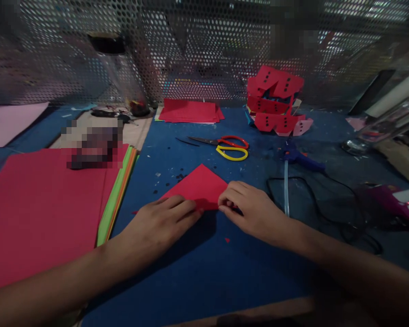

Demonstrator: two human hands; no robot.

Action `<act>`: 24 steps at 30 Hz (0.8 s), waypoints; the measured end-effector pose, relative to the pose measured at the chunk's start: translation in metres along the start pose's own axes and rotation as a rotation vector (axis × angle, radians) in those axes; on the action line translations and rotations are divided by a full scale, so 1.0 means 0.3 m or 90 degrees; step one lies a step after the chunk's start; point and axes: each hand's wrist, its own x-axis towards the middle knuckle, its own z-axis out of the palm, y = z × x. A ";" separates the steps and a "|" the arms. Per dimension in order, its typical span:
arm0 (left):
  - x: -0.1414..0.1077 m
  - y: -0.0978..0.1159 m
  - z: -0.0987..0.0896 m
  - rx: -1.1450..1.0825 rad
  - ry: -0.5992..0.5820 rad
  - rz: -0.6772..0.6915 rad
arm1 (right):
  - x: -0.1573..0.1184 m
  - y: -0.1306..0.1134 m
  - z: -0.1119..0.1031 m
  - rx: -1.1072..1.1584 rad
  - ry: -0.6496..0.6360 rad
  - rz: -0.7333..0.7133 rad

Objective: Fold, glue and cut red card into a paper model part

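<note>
A red paper triangle (202, 186) lies on a blue table top (170, 290), right in front of the person, with one point facing away. Both bare hands are on it. The left hand (167, 218) lies over the left part of the paper, with its fingers bent and their tips near the bottom edge. I cannot tell if it pinches the paper, because the hand hides what is under it. The right hand (250, 209) is curled, and its fingertips touch the right part of the triangle. I cannot tell if its thumb and fingers are closed tight on the paper. The two hands are a little apart, with red paper showing between them.

A tiny red paper scrap (227, 240) lies on the near side of the hands. Small black paper bits (181, 176) are by the triangle's left side. Past its tip are metal scissors with one red and one yellow handle (232, 156), a bit open. Behind them is a pile of red paper pieces (189, 111). To its right stand red cut-out shapes with black dots (276, 106). A dark blue glue gun (305, 159) with a long pale glue stick (286, 188) lies near the right hand. Big red paper sheets (44, 204) are on the left.
</note>
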 end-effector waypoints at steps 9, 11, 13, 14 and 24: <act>-0.007 0.003 -0.012 -0.005 -0.005 -0.003 | 0.003 0.003 0.000 0.006 -0.010 0.012; -0.011 0.004 -0.016 -0.005 -0.004 -0.009 | 0.002 0.002 -0.001 0.009 -0.011 0.013; -0.019 0.002 -0.017 -0.006 0.001 -0.014 | 0.001 0.003 -0.002 0.011 -0.012 0.013; -0.025 -0.001 -0.018 -0.006 0.006 -0.015 | 0.000 0.003 -0.001 0.013 -0.012 0.013; -0.050 -0.009 -0.023 -0.001 0.012 -0.026 | 0.000 0.009 0.003 0.026 -0.008 0.012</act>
